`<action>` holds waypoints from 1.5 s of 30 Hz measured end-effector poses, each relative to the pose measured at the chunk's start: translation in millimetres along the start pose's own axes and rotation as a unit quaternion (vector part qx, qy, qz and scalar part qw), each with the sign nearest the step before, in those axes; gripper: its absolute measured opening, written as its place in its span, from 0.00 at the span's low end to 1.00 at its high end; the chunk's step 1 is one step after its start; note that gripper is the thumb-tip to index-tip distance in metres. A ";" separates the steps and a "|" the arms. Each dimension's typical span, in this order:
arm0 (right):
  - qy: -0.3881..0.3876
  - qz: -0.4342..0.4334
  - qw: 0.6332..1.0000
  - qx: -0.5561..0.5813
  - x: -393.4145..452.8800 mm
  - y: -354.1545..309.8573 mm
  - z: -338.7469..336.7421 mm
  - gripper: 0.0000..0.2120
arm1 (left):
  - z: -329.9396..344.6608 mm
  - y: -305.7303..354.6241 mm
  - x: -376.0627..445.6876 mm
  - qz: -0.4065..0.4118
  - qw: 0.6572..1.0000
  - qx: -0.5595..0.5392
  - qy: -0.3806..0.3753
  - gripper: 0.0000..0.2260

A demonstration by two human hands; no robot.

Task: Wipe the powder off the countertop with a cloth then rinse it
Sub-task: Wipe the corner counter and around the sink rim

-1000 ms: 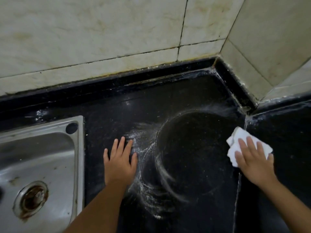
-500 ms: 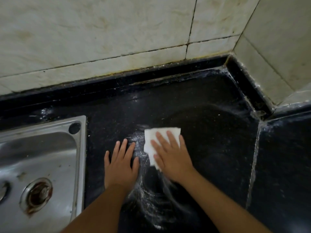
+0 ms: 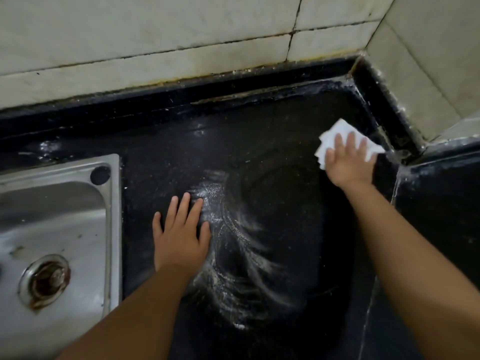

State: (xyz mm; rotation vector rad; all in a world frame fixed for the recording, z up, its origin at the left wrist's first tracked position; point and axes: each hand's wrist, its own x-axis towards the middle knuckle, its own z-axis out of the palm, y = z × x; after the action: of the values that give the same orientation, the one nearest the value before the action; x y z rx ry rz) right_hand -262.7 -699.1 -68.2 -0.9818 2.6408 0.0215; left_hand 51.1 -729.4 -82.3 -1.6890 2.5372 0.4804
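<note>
A folded white cloth (image 3: pixel 337 135) lies on the black countertop (image 3: pixel 259 157) near the far right corner. My right hand (image 3: pixel 346 163) presses it flat with straight, spread fingers. White powder (image 3: pixel 228 245) is smeared in curved streaks across the middle of the counter. My left hand (image 3: pixel 181 235) rests flat on the counter at the left edge of the powder, fingers spread, holding nothing.
A steel sink (image 3: pixel 52 229) with a rusty drain (image 3: pixel 46 280) sits to the left. Stained tiled walls (image 3: pixel 155 48) meet in a corner at the back right. A seam (image 3: pixel 394 188) splits off a second counter slab on the right.
My right hand swept the cloth from beside my left hand to the far right, toward the corner. My left hand stayed put.
</note>
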 end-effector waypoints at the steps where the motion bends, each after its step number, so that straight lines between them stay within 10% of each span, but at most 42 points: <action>1: -0.005 -0.025 1.000 -0.006 5.0 -22.5 2.5 0.24 | 0.3 -0.1 0.1 -0.001 1.000 0.002 0.000 0.29; 8: 0.056 -0.306 0.948 -0.059 -79.2 -76.2 54.5 0.24 | 1.4 -0.6 -0.7 0.002 1.000 0.001 0.012 0.31; 17: 0.034 -0.051 0.997 0.041 -87.1 77.8 20.2 0.44 | 1.2 -0.6 1.4 0.008 1.000 -0.012 0.018 0.37; 28: 0.045 -0.081 0.995 -0.024 80.4 -21.2 -14.8 0.25 | 4.9 -4.3 1.2 0.014 1.000 -0.018 0.011 0.33; 35: -0.003 -0.253 0.964 -0.086 8.7 -124.9 25.1 0.24 | 2.1 -4.3 2.5 0.006 1.000 -0.024 0.010 0.35; 40: 0.043 -0.387 0.918 -0.071 -108.5 -69.3 72.9 0.22 | 0.5 -2.3 1.5 0.003 1.000 -0.019 0.014 0.35; 45: 0.005 -0.246 0.966 -0.076 -118.9 42.7 47.8 0.27 | 0.4 -2.1 -0.5 0.010 0.999 -0.024 0.018 0.35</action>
State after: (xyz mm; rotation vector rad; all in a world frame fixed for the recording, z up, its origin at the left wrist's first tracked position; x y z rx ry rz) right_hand -191.4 -585.2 -81.6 -1.6645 2.3560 0.1051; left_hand 53.2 -729.6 -83.0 -1.7065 2.5903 0.5213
